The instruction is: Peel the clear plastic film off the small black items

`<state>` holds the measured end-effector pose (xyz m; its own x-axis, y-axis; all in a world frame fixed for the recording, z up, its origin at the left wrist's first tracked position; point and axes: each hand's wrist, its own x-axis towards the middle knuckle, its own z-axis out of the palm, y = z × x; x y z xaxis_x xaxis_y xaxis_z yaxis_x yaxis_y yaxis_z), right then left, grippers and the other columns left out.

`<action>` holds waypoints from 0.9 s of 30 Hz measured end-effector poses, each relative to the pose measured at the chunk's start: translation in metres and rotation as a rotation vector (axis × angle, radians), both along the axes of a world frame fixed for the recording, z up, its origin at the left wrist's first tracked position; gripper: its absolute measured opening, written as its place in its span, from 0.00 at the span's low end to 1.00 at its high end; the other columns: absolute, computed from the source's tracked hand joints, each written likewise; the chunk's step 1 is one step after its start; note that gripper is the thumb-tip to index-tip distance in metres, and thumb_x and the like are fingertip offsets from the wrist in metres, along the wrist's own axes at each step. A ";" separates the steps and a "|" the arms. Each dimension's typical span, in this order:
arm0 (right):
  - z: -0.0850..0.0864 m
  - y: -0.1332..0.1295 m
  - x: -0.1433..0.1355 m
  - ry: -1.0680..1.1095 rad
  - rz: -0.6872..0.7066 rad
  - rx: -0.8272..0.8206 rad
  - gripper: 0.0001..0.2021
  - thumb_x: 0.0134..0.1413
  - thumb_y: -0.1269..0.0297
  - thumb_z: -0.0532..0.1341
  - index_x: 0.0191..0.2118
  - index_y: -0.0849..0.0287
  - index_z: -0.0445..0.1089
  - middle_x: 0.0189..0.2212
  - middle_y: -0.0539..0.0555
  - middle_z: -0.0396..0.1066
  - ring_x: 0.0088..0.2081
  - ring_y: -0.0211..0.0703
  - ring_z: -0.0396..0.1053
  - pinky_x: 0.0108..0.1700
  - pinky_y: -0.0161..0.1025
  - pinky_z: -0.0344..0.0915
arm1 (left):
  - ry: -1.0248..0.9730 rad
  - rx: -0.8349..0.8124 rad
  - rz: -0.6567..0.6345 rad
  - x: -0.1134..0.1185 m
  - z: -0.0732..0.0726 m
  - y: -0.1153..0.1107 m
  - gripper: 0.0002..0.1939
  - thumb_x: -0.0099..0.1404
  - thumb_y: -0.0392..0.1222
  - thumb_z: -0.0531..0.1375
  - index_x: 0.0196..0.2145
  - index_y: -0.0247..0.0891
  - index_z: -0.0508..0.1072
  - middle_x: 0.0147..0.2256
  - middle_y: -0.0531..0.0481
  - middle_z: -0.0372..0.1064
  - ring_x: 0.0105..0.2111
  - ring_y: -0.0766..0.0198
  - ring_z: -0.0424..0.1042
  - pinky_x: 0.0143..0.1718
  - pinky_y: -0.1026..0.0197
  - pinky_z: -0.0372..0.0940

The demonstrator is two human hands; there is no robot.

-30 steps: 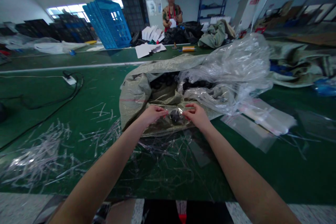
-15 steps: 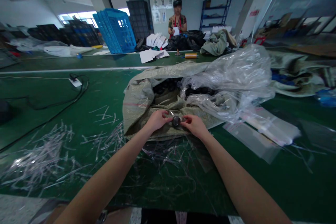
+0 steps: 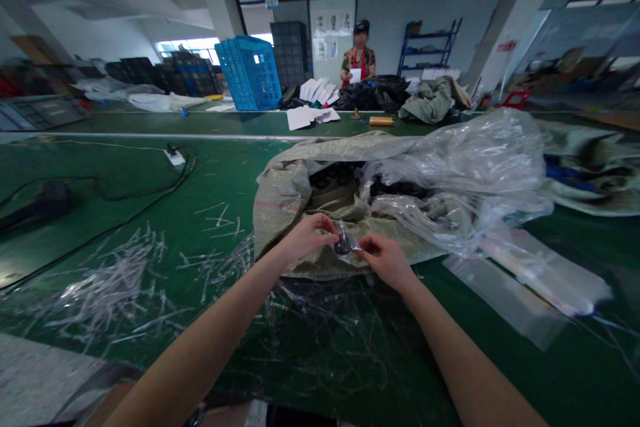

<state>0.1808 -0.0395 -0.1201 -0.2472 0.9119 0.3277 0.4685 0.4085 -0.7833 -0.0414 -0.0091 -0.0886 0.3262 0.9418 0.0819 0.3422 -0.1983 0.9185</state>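
Green table (image 3: 225, 163), sack (image 3: 280, 200); both hands (image 3: 309, 239) pinching clear bag (image 3: 344, 244)

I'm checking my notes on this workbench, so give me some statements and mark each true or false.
1. The left hand and right hand both hold the small clear bag. True.
2. The woven sack is closed. False: the sack gapes open.
3. The blue crate stands left of the person opposite. True.
4. The big heap of strips is right of the sack. False: the heap of strips is on its left.
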 end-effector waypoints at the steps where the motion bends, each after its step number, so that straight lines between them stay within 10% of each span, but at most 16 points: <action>1: 0.002 -0.001 -0.001 0.000 0.033 0.013 0.05 0.53 0.62 0.63 0.30 0.57 0.71 0.26 0.50 0.73 0.27 0.40 0.68 0.31 0.36 0.64 | -0.034 -0.029 -0.038 -0.003 0.006 -0.003 0.16 0.53 0.44 0.67 0.39 0.36 0.75 0.37 0.47 0.76 0.39 0.60 0.73 0.40 0.60 0.65; 5: 0.012 -0.007 -0.004 -0.054 0.165 0.072 0.03 0.53 0.64 0.62 0.31 0.57 0.71 0.27 0.50 0.73 0.29 0.41 0.69 0.34 0.36 0.64 | -0.039 -0.146 -0.150 -0.015 0.016 -0.015 0.11 0.53 0.43 0.67 0.34 0.35 0.77 0.35 0.47 0.77 0.34 0.62 0.73 0.33 0.64 0.64; 14: 0.027 -0.017 -0.038 -0.053 0.257 0.106 0.03 0.53 0.67 0.60 0.31 0.57 0.70 0.27 0.50 0.72 0.29 0.39 0.68 0.33 0.35 0.64 | -0.152 -0.157 0.076 -0.041 0.019 -0.049 0.11 0.46 0.43 0.69 0.23 0.35 0.73 0.27 0.49 0.75 0.29 0.64 0.71 0.33 0.63 0.63; 18: 0.045 -0.015 -0.028 -0.059 0.231 0.121 0.09 0.54 0.64 0.61 0.42 0.56 0.71 0.33 0.52 0.75 0.31 0.40 0.71 0.34 0.37 0.67 | -0.015 0.021 0.366 -0.096 0.027 -0.044 0.11 0.50 0.47 0.66 0.26 0.36 0.74 0.29 0.49 0.75 0.31 0.62 0.72 0.35 0.61 0.65; 23: 0.055 -0.042 0.026 -0.333 0.102 0.074 0.07 0.56 0.59 0.60 0.33 0.56 0.73 0.27 0.52 0.73 0.26 0.41 0.69 0.30 0.38 0.64 | 0.476 0.335 1.051 -0.197 0.010 -0.022 0.11 0.59 0.47 0.60 0.35 0.38 0.75 0.43 0.43 0.76 0.44 0.53 0.73 0.45 0.57 0.65; 27: 0.030 -0.087 0.052 -0.573 0.046 0.076 0.10 0.54 0.57 0.64 0.38 0.57 0.74 0.35 0.57 0.74 0.34 0.47 0.72 0.37 0.42 0.68 | 0.902 -0.024 0.985 -0.235 -0.013 -0.018 0.11 0.57 0.39 0.59 0.38 0.34 0.76 0.41 0.33 0.75 0.41 0.41 0.74 0.38 0.50 0.66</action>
